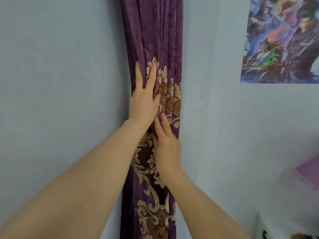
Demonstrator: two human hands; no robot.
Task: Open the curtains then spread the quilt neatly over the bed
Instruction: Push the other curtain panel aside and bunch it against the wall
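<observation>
Two hands are on the curtain (155, 31), which hangs bunched into a narrow column of folds in the corner where two pale walls (60, 75) meet. Our left hand (144, 97) lies flat on the gathered cloth, fingers straight and pressing into the pleats. Our right hand (166, 147) sits just below it, fingers also straight, touching the embroidered part; neither hand grips anything.

We judge the first half of the task nearly done: this curtain looks pulled aside and only needs tucking back. No window shows, so we cannot confirm it. Neither quilt nor bed is clearly in view. A blurred purple shape (309, 171) under the poster (283, 40) is too indistinct to name, so the spreading looks wholly left to do.
</observation>
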